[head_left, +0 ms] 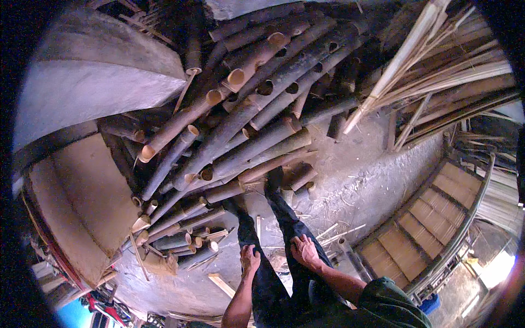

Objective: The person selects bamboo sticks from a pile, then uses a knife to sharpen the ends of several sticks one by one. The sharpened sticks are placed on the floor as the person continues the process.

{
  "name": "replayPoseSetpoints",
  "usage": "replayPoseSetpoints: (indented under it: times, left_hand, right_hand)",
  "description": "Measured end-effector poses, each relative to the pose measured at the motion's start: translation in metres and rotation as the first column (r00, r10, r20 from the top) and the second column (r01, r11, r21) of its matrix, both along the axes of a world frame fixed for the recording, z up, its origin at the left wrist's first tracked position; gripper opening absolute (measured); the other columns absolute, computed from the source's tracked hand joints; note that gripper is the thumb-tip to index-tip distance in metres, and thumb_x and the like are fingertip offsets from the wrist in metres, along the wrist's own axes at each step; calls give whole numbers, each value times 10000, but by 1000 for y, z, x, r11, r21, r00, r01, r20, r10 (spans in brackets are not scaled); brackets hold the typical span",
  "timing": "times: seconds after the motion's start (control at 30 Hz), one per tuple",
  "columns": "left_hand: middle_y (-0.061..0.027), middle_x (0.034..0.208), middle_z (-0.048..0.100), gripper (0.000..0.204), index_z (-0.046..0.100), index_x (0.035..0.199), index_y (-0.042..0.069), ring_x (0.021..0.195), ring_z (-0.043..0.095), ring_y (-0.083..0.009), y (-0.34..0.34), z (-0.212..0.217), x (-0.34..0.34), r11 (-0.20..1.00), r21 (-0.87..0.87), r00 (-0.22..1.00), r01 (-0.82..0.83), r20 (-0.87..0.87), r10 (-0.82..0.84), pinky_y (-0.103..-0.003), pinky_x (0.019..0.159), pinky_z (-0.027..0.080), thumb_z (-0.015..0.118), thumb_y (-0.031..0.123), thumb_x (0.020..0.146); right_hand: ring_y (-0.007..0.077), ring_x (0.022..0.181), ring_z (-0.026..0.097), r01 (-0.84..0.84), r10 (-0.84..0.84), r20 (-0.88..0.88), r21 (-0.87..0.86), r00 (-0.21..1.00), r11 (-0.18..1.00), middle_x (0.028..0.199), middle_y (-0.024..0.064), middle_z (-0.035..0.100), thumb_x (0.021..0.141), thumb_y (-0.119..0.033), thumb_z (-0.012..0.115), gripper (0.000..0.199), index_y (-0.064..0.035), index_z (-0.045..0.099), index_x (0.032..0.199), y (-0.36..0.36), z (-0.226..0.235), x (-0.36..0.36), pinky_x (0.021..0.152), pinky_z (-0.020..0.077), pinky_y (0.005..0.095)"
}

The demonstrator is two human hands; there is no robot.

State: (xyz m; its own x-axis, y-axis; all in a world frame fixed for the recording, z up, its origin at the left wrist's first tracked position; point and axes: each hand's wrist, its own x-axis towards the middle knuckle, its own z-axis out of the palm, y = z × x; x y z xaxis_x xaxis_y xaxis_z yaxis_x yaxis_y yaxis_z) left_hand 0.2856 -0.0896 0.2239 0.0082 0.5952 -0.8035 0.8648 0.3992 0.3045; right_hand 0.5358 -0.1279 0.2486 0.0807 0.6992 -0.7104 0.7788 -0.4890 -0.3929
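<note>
Bamboo poles [257, 109] lie heaped far ahead of us, beyond our feet, their long axes slanting from near left to far right, cut ends facing us. Our left hand [250, 258] and right hand [305, 251] rest empty on our thighs, fingers loosely spread, about equally near. Short offcuts [180, 240] lie near left; split strips [437, 76] fan far right.

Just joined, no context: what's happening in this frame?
A person stands facing a big heap of cut bamboo poles. Both hands are empty and rest on the thighs of dark trousers: left hand, right hand. Split bamboo strips lean at the upper right; woven panels lie on the right.
</note>
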Motion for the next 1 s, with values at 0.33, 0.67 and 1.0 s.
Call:
replayPoseSetpoints:
  times: [0.33,0.67,1.0]
  left_hand:
    - [-161,1191,586,338,591,1161,121,1130,510,-370,10,-6,-2,992,-94,996,-89,-24,87,-476,975,412,569,212,836]
    - [-203,1135,634,310,596,1148,20,1053,595,-358,31,5,28,966,-52,963,-253,85,257,-423,922,469,554,177,884]
    - [-242,1170,593,336,560,1190,39,1112,549,-397,2,9,26,951,-148,946,-271,144,292,-429,959,438,532,221,909]
  right_hand:
    - [437,942,523,31,-37,-56,-107,998,994,1029,194,541,859,-258,569,236,-134,562,1059,16,3,6,784,445,535]
    - [442,884,537,-29,30,-13,47,999,998,970,199,566,856,-217,569,196,-141,564,1036,0,-8,13,767,454,528]
    - [422,890,540,-40,38,-49,-55,998,998,998,192,566,853,-204,580,187,-119,550,1017,45,23,9,738,443,518]
